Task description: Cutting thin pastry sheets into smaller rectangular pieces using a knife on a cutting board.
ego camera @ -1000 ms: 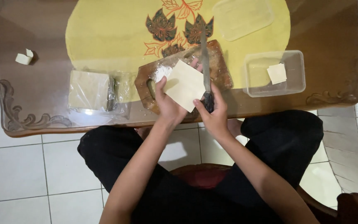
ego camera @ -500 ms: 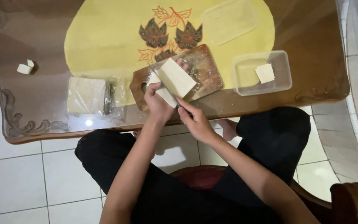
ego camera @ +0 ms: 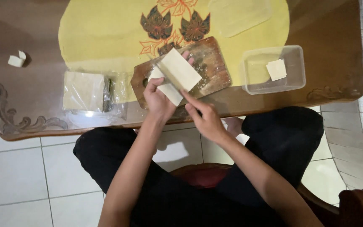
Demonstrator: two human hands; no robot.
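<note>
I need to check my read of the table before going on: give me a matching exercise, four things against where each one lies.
Things:
1. small pale square piece
2. plastic-wrapped stack of pale sheets
3. two small pale lumps
4. pale rectangular sheets

Places:
A. on the bare table near its far left edge
B. on the wooden cutting board, under the left hand
C. inside the clear plastic container
D. left of the board, at the edge of the yellow cloth

Pairs: 1-C, 2-D, 3-A, 4-B
</note>
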